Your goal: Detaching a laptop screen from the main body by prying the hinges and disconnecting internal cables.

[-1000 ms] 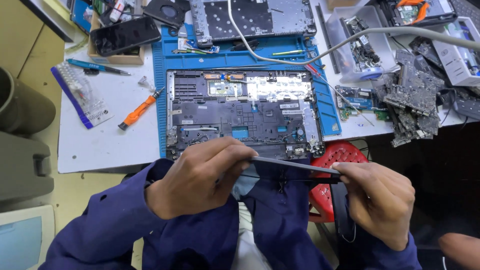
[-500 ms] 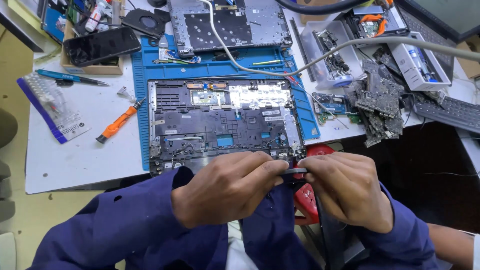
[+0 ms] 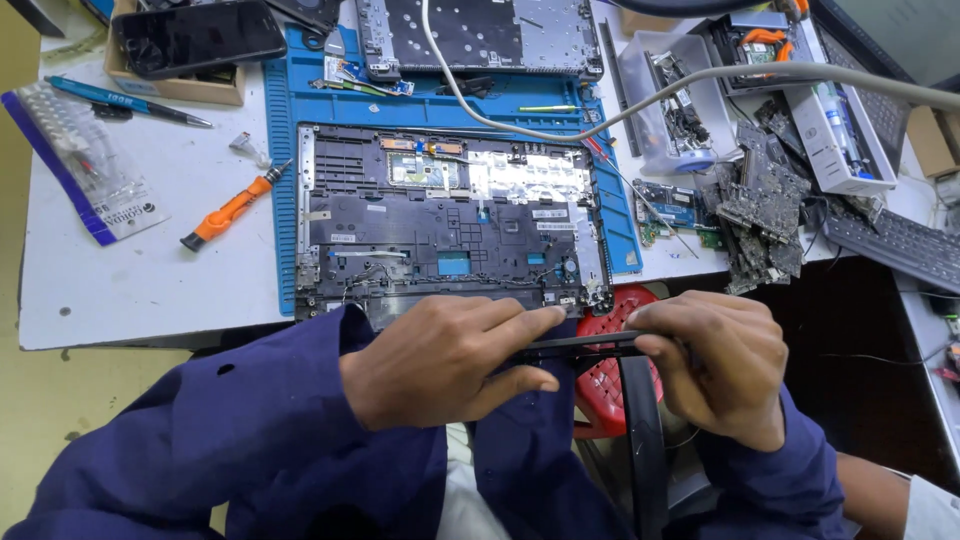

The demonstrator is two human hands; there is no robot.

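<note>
Clear bag with blue edge near left edge of tabletop. Orange screwdriver beside it, just left of blue mat. Open laptop base lies on mat, near front edge. Left hand below front edge, over lap, grip clamped on thin black frame strip. Right hand grip clamped on same strip's other end. Red stool under hands. Pile of circuit boards near right edge.
</note>
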